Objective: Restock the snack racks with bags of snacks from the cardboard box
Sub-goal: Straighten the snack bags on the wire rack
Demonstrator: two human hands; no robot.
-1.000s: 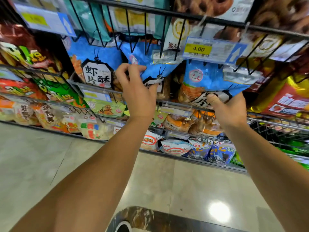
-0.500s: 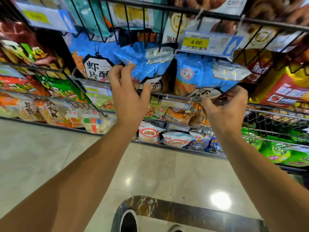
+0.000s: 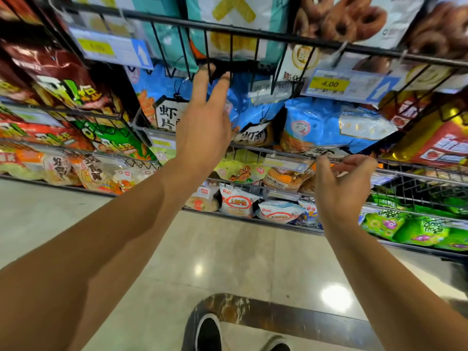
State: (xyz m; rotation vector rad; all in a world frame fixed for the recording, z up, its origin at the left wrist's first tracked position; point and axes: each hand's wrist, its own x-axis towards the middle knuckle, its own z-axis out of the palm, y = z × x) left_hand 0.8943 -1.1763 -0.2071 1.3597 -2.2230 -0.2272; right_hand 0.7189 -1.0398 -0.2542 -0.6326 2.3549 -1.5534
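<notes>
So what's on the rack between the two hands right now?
In the head view, blue prawn-cracker bags stand between the left hand and right hand, behind the wire rack's front rail.

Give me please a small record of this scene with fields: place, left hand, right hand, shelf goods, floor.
place: wire snack rack in a shop
left hand: raised, fingers straight, at the blue snack bags
right hand: loosely curled by the rack rail, holds nothing
shelf goods: blue bags, price tag "4.00"
floor: a black shoe
</notes>
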